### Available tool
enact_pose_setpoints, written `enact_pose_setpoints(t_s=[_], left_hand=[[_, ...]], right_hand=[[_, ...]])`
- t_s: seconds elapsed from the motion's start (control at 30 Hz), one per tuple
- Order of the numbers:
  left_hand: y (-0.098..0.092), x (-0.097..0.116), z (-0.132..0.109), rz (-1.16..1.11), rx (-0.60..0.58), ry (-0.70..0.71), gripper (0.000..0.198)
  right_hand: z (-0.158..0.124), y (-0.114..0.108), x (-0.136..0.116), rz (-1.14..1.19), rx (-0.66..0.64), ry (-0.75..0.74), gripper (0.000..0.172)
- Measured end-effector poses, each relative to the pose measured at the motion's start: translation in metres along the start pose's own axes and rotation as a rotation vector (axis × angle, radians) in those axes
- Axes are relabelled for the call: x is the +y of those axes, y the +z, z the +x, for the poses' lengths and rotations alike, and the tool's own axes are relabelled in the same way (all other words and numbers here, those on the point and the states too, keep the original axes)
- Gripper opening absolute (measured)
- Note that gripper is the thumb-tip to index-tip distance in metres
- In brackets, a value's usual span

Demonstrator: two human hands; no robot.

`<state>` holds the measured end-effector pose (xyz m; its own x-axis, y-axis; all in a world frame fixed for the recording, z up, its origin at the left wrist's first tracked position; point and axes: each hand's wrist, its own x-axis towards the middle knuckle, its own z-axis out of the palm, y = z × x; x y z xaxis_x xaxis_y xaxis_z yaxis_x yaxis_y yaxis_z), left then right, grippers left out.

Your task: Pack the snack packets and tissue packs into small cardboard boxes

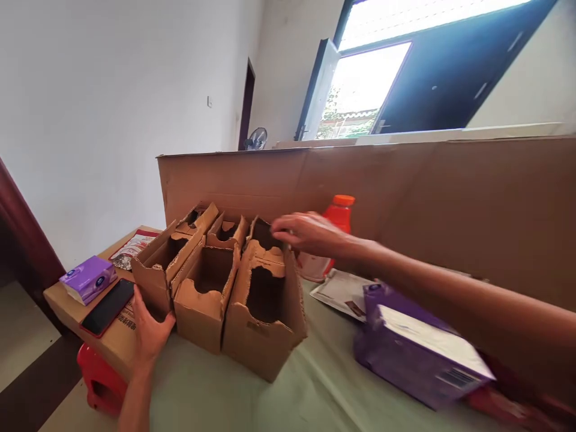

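Several open cardboard boxes with cut-out edges stand close together in two rows. My left hand (150,327) is low at the front of the left box (150,277), thumb and fingers spread against its lower part. Beside that box are the front middle box (198,321) and the front right box (256,348). My right hand (310,233) reaches across to the back right box (261,231). Its fingers are stretched out and slightly bent over the box's rim, with nothing visible in them. The hand and forearm partly hide an orange-capped red bottle (341,216).
A purple tissue pack (89,279), a phone (108,306) and a red-and-white packet (135,246) lie on a carton at left. A red stool (101,381) is below. At right are a flat pouch (339,291) and a larger purple pack (405,360). A cardboard wall (234,180) stands behind.
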<state>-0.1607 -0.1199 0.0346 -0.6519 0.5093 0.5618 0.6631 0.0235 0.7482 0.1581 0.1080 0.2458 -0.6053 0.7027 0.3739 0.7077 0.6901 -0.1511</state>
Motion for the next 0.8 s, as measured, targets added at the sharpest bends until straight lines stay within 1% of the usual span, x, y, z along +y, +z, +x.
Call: enact_pose_setpoints(t_s=[0.07,0.1,0.17,0.23,0.27,0.33,0.47,0.53,0.63,0.73,0.8], left_hand=[[0.001,0.001,-0.003,0.013,0.004,-0.004,0.108],[0.001,0.002,-0.005,0.021,0.007,-0.005,0.106],[0.002,0.002,-0.007,0.037,0.013,-0.011,0.105],[0.004,0.002,-0.01,0.051,0.017,-0.019,0.105],[0.004,0.001,-0.011,0.056,0.017,-0.023,0.105],[0.006,0.001,-0.012,0.058,0.015,-0.029,0.105],[0.007,0.003,-0.013,0.068,0.01,-0.041,0.105],[0.007,0.003,-0.014,0.074,0.008,-0.037,0.104],[0.007,0.003,-0.014,0.067,0.006,-0.018,0.105],[0.007,0.002,-0.015,0.065,0.014,-0.026,0.107],[0.008,0.001,-0.016,0.069,0.023,-0.023,0.106]], right_hand=[[0.048,0.023,-0.047,-0.031,-0.067,-0.204,0.033],[0.071,0.033,-0.067,-0.039,-0.077,-0.245,0.038],[0.111,0.051,-0.099,-0.06,-0.099,-0.287,0.045],[0.142,0.063,-0.117,-0.091,-0.136,-0.286,0.044],[0.153,0.067,-0.121,-0.115,-0.163,-0.281,0.043],[0.168,0.073,-0.12,-0.171,-0.215,-0.261,0.038],[0.176,0.079,-0.106,-0.277,-0.294,-0.208,0.026],[0.177,0.084,-0.102,-0.308,-0.337,-0.195,0.03],[0.182,0.095,-0.104,-0.326,-0.386,-0.191,0.039],[0.189,0.108,-0.111,-0.33,-0.414,-0.171,0.036],[0.192,0.116,-0.113,-0.335,-0.408,-0.14,0.034]])
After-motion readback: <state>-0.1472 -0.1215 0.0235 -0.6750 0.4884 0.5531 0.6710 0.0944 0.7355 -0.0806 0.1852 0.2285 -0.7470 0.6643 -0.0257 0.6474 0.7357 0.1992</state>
